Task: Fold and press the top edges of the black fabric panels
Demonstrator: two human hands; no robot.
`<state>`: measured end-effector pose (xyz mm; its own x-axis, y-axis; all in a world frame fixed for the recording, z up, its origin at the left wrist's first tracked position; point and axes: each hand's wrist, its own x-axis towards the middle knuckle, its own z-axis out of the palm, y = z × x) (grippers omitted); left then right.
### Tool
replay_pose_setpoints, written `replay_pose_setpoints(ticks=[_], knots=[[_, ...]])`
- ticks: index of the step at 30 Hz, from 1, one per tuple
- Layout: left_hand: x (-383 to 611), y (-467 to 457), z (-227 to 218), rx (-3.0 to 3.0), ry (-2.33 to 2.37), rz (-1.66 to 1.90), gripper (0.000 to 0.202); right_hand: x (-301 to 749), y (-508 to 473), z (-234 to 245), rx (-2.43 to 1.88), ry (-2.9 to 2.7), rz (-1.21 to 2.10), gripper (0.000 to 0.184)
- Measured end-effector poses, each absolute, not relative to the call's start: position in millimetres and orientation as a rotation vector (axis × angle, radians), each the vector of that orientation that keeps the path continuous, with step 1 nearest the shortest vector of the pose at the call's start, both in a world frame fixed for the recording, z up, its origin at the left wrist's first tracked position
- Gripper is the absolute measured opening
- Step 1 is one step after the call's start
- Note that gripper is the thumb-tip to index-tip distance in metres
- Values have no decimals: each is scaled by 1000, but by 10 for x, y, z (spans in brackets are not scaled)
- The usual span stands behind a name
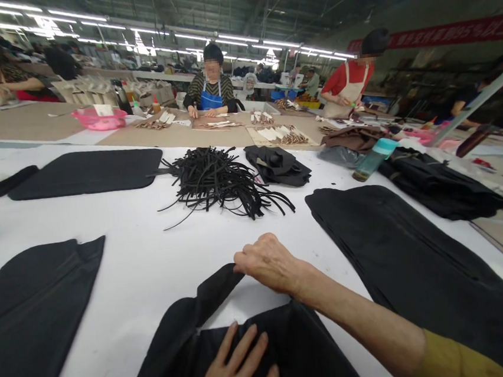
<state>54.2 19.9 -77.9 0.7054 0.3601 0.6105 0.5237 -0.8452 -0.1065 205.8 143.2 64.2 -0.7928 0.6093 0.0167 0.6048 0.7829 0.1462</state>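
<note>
A black fabric piece [265, 335] lies in front of me on the white tabletop, with a strap-like strip [219, 286] along its far edge. My right hand [267, 264] is closed around the far end of that strip and holds it raised off the table. Between the strip and the rest of the piece a gap shows the white surface. My left hand [237, 367] lies flat on the piece near me, its fingers spread. Part of the piece runs out of view at the bottom.
Beyond my hands lie a heap of thin black strips [215, 180] and folded black pieces [278, 165]. Large black panels lie at the left [36, 316] and right [418, 255]. A bottle [373, 159] rests tilted at the back right. People work at tables opposite.
</note>
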Motion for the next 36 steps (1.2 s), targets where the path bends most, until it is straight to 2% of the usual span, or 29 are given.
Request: replay_pose_setpoints(ticks=[3, 6, 8, 12, 14, 17, 22, 26, 28, 32, 36], knots=[[525, 220, -598, -2627, -682, -1018, 18, 1994, 1449, 514, 1230, 2965, -112, 27], [487, 267, -517, -2706, -661, -997, 16, 1979, 1507, 417, 1562, 2955, -434, 23], [459, 290, -504, -2816, -676, -888, 24, 2019, 1551, 369, 1738, 2937, -492, 21], [360, 271, -428, -2841, -734, -893, 21, 2262, 1492, 285, 1987, 2895, -476, 26], [220, 254, -338, -2816, -789, -891, 32, 2476, 1351, 212, 2028, 2864, -532, 25], [-136, 288, -210, -2769, -1127, -749, 41, 2881, 1061, 27, 2033, 2745, -548, 27], [-659, 515, -153, -2578, -2103, -303, 38, 3396, 693, -322, 2135, 2593, -501, 39], [-703, 685, -116, -2583, -2307, -144, 44, 3456, 636, -433, 2166, 2518, -587, 43], [-683, 734, -87, -2569, -2367, -92, 38, 3449, 668, -453, 2266, 2412, -661, 43], [-690, 769, -66, -2537, -2479, -40, 11, 3480, 757, -469, 2368, 2239, -888, 41], [-683, 746, -69, -2501, -2599, -132, 8, 3497, 796, -450, 2423, 2225, -1095, 40]])
